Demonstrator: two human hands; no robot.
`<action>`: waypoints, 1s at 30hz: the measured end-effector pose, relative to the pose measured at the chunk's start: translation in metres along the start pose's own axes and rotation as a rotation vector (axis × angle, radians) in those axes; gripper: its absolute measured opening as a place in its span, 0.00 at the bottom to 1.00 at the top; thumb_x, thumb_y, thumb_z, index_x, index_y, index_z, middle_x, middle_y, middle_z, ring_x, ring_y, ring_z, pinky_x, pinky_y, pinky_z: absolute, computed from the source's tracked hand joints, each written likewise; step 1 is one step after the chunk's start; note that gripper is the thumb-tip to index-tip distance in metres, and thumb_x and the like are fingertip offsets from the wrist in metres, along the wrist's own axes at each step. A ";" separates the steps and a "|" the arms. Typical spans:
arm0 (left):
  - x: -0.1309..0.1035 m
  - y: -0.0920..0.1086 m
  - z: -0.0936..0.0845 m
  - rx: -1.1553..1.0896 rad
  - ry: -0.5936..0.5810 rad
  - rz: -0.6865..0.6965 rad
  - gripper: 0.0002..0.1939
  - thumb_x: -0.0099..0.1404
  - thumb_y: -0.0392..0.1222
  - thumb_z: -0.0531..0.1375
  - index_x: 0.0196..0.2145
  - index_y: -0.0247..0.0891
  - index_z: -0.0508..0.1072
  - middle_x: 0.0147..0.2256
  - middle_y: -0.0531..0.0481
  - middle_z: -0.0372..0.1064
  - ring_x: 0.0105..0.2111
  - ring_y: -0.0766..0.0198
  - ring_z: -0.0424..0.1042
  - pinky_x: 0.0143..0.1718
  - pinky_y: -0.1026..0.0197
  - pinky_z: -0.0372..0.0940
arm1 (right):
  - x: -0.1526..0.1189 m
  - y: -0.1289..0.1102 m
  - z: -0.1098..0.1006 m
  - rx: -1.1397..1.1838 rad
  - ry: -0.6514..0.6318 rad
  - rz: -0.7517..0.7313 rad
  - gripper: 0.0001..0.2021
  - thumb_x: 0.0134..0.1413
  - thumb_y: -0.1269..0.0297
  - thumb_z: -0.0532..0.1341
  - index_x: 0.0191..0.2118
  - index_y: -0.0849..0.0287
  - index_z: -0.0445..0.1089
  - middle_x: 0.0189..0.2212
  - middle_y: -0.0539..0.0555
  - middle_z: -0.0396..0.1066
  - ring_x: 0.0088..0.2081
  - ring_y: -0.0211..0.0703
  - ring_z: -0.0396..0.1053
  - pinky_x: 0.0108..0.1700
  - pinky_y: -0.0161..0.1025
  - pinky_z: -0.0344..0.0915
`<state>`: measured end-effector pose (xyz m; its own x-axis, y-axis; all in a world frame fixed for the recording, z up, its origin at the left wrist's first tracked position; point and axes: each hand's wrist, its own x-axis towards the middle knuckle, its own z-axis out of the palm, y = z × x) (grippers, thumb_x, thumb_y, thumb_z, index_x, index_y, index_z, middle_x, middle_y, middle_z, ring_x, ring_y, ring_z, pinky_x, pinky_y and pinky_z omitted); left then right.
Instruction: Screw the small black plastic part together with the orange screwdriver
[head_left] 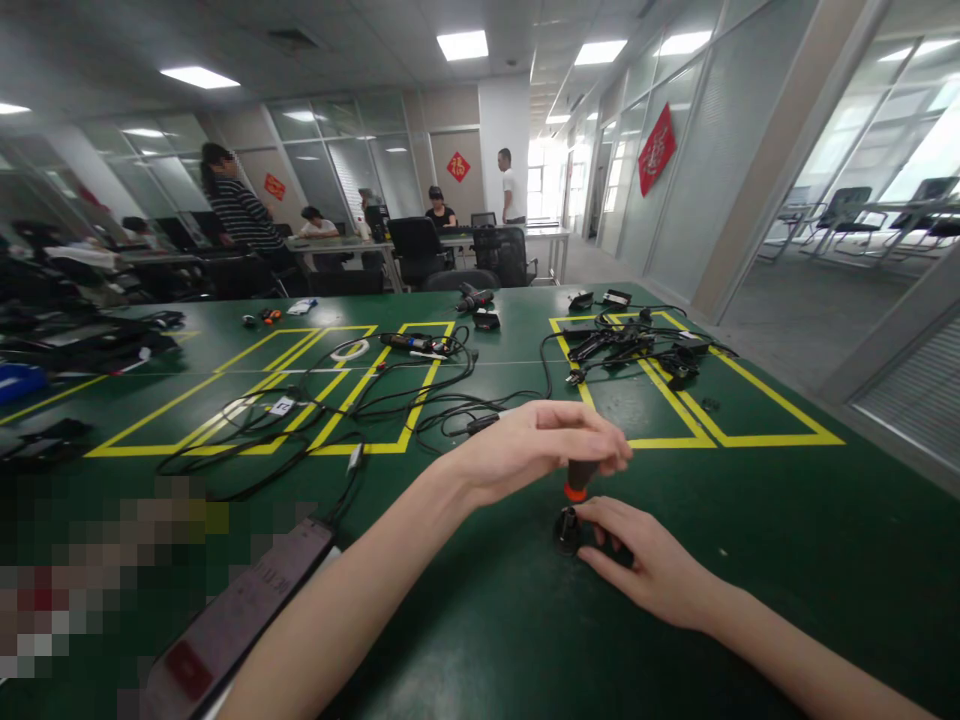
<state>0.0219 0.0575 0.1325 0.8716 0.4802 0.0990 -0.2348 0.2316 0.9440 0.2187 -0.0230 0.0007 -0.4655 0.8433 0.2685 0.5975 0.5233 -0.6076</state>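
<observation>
My left hand (544,445) is closed over the top of a screwdriver (575,490) with a dark handle and an orange collar. The tool stands roughly upright, and most of its grip is hidden under my fingers. Directly beneath it a small round black part (566,535) lies on the green table (480,620). My right hand (645,555) grips that part from the right side with thumb and fingertips. Whether the screwdriver's tip sits in a screw is too small to make out.
Black cables (382,400) cross the yellow-taped areas to the left. A heap of black parts and cords (622,340) lies at the back right. A power drill (474,298) stands near the far edge. A phone (247,620) is beside my left forearm. Several people are in the background.
</observation>
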 end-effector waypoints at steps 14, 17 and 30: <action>0.000 0.000 0.000 -0.008 -0.047 0.060 0.13 0.64 0.44 0.59 0.29 0.30 0.74 0.36 0.41 0.71 0.39 0.61 0.69 0.42 0.61 0.63 | 0.003 0.001 0.001 -0.029 0.016 0.028 0.12 0.65 0.62 0.59 0.51 0.58 0.69 0.40 0.57 0.74 0.35 0.44 0.70 0.40 0.42 0.68; 0.000 -0.003 0.003 -0.015 -0.036 0.058 0.10 0.58 0.39 0.68 0.28 0.33 0.70 0.43 0.42 0.71 0.41 0.60 0.72 0.44 0.59 0.65 | 0.003 0.000 0.002 -0.032 0.022 0.039 0.12 0.64 0.64 0.59 0.51 0.57 0.69 0.40 0.56 0.74 0.35 0.44 0.70 0.38 0.40 0.68; 0.000 0.001 -0.001 -0.072 -0.047 -0.021 0.16 0.64 0.49 0.60 0.33 0.30 0.74 0.31 0.45 0.69 0.33 0.63 0.68 0.38 0.61 0.62 | 0.002 -0.001 -0.001 -0.024 -0.004 0.017 0.13 0.64 0.65 0.59 0.53 0.57 0.67 0.43 0.56 0.73 0.37 0.44 0.70 0.42 0.42 0.67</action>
<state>0.0211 0.0588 0.1325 0.8956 0.4344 0.0961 -0.2455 0.3024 0.9210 0.2177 -0.0216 0.0022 -0.4580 0.8515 0.2553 0.6206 0.5119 -0.5940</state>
